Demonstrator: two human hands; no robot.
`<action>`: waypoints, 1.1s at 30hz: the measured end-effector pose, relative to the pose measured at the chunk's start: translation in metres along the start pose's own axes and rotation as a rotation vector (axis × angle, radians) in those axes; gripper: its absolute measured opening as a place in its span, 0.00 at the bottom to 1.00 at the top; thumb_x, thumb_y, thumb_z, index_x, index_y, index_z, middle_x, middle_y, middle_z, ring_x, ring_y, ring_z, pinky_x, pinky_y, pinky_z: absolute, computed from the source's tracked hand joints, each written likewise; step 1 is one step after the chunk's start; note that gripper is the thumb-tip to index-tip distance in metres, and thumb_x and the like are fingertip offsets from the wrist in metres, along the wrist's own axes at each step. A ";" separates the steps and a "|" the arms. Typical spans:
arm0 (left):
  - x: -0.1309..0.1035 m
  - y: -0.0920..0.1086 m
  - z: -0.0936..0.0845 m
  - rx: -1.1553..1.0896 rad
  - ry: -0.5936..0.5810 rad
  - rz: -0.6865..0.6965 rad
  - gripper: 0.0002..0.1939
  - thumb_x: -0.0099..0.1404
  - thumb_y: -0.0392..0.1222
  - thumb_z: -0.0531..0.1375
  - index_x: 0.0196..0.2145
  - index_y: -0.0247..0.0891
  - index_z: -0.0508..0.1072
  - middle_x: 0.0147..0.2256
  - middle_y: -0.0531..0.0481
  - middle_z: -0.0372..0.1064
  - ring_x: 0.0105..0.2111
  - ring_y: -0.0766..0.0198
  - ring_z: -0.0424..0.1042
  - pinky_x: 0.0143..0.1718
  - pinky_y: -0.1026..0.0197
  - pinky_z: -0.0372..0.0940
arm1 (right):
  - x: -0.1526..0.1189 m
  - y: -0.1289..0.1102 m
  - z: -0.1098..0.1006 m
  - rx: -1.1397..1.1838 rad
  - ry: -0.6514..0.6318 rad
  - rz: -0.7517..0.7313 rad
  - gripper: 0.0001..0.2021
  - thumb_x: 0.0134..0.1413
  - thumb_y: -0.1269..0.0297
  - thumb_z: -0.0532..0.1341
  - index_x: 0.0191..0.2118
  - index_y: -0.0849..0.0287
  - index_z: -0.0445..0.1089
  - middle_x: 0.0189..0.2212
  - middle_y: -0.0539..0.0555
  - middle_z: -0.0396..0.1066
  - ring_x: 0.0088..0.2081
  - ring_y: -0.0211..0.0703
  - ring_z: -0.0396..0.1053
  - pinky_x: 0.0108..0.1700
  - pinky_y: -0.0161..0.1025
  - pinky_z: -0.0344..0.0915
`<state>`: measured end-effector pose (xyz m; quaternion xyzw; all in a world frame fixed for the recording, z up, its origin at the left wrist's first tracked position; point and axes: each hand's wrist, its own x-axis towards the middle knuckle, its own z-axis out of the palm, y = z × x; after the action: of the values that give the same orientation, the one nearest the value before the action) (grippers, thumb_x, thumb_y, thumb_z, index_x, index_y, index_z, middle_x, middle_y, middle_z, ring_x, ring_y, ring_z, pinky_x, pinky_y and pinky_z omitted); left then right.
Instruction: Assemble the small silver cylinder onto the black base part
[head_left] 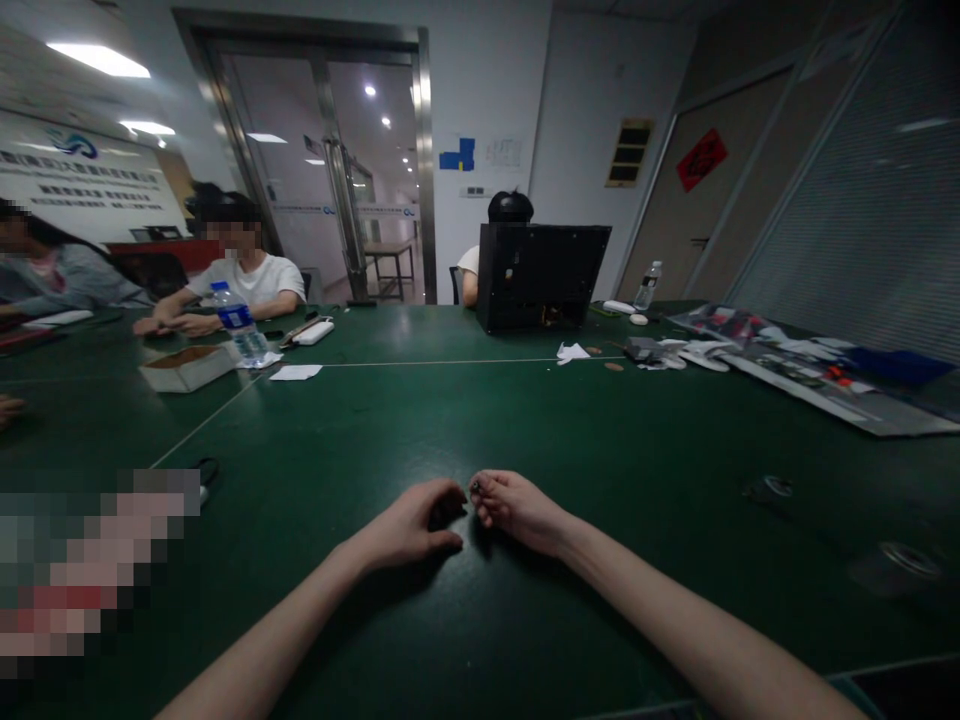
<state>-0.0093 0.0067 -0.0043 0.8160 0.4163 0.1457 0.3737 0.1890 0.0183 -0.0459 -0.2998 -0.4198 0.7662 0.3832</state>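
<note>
Over the middle of the dark green table [390, 430], my two hands come close together. My left hand [416, 520] is curved, with its thumb and fingers apart and nothing visible between them. The fingers of my right hand [514, 505] are pinched around a tiny dark object [475, 487], held on the side facing my left hand. It is too small to name. Only a narrow gap lies between the fingertips of the two hands.
At left stand a water bottle [241, 328] and a shallow open box [187, 368]. A black case [541, 277] sits at the back. Two small metal cylindrical parts, one a dim can-like piece [896, 568], are at right. Cluttered boards [817, 375] lie beyond. Other people sit around.
</note>
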 end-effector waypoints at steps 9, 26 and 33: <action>0.001 -0.005 0.003 0.009 0.009 0.019 0.19 0.55 0.43 0.63 0.44 0.37 0.67 0.39 0.49 0.68 0.37 0.60 0.67 0.38 0.60 0.63 | -0.002 -0.002 -0.001 0.073 -0.051 -0.023 0.18 0.44 0.58 0.70 0.37 0.63 0.66 0.32 0.53 0.70 0.27 0.31 0.66 0.30 0.30 0.61; 0.000 -0.002 0.000 0.000 0.000 0.010 0.20 0.55 0.42 0.63 0.46 0.38 0.67 0.41 0.48 0.68 0.39 0.59 0.67 0.40 0.59 0.64 | -0.010 -0.009 0.006 -0.033 -0.076 -0.058 0.17 0.39 0.64 0.72 0.37 0.61 0.72 0.30 0.49 0.68 0.27 0.31 0.63 0.30 0.31 0.59; 0.000 -0.003 0.001 -0.002 0.008 0.017 0.18 0.55 0.41 0.63 0.44 0.38 0.67 0.40 0.49 0.68 0.38 0.60 0.68 0.39 0.59 0.64 | -0.009 -0.009 0.005 -0.089 -0.069 -0.064 0.17 0.37 0.62 0.72 0.34 0.62 0.71 0.26 0.47 0.67 0.25 0.31 0.62 0.29 0.32 0.58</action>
<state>-0.0102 0.0073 -0.0072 0.8186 0.4104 0.1527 0.3717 0.1930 0.0120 -0.0343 -0.2763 -0.4758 0.7439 0.3793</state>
